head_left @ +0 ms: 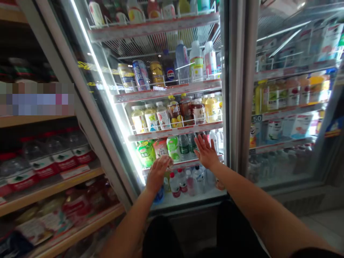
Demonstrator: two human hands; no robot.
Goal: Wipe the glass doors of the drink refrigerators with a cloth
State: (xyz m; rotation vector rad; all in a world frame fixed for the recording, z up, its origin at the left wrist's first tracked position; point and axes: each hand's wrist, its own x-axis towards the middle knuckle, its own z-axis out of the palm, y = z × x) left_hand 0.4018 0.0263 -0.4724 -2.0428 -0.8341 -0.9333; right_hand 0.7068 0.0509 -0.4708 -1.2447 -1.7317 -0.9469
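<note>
My left hand (156, 175) is in front of the lit fridge, near the shelf of green-labelled bottles. Its fingers are bent and pressed together, and something small and pale shows at the fingertips, too blurred to name. Reaching in from the right, my right hand (206, 153) has its fingers spread and holds nothing. It is in front of the dark green bottles (184, 146) at that shelf's right part; whether it touches them I cannot tell. Left of them stand a white and green bottle (173, 147) and a bulky green package (146, 153). Red-capped bottles (174, 184) stand on the fridge floor below.
Higher wire-fronted shelves hold juice and tea bottles (174, 113) and cans (141, 74). A metal door frame (240, 89) runs along the right, beside another glass-fronted fridge (285, 143). Wooden shelves (51, 186) with large red-capped bottles stand at left. My dark-clothed knees are below.
</note>
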